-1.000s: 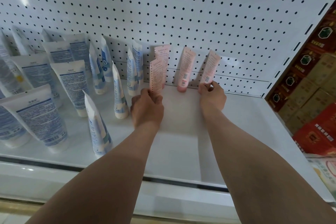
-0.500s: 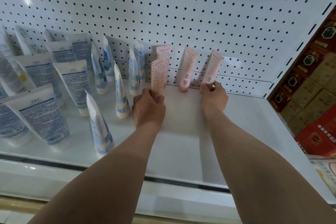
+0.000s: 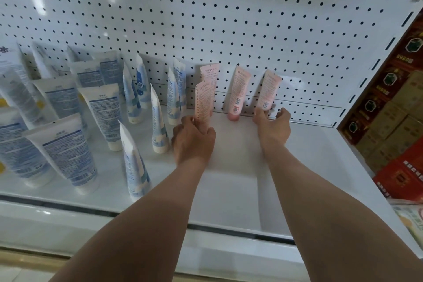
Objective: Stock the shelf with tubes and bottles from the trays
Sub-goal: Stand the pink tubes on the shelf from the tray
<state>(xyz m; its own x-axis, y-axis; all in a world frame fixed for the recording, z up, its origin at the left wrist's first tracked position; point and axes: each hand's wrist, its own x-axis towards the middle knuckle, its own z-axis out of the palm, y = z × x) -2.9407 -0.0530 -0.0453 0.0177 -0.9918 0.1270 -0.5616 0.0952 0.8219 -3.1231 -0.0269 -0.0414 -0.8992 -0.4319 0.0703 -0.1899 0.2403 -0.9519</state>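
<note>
Nearest the camera, two bare forearms reached over the front lip of the white shelf (image 3: 229, 190) toward its pegboard back (image 3: 251, 30). Short of that back panel, the left hand (image 3: 193, 142) had its fingers curled round the base of a pink tube (image 3: 203, 103), cap end down, probably to steady it while it found its footing in front of another pink tube (image 3: 211, 78) that leaned on the pegboard. Closer to the pegboard, the right hand (image 3: 273, 126) pinched the foot of the rightmost pink tube (image 3: 269, 89) between thumb and fingers, seemingly tipping its crimped end against the panel so it would not topple. Between the two hands a third pink tube (image 3: 238, 94) stood free, propped on the pegboard. Left of all these, blue-and-white tubes (image 3: 100, 112) stood in rows running from the pegboard to the shelf's front. No trays were visible.
</note>
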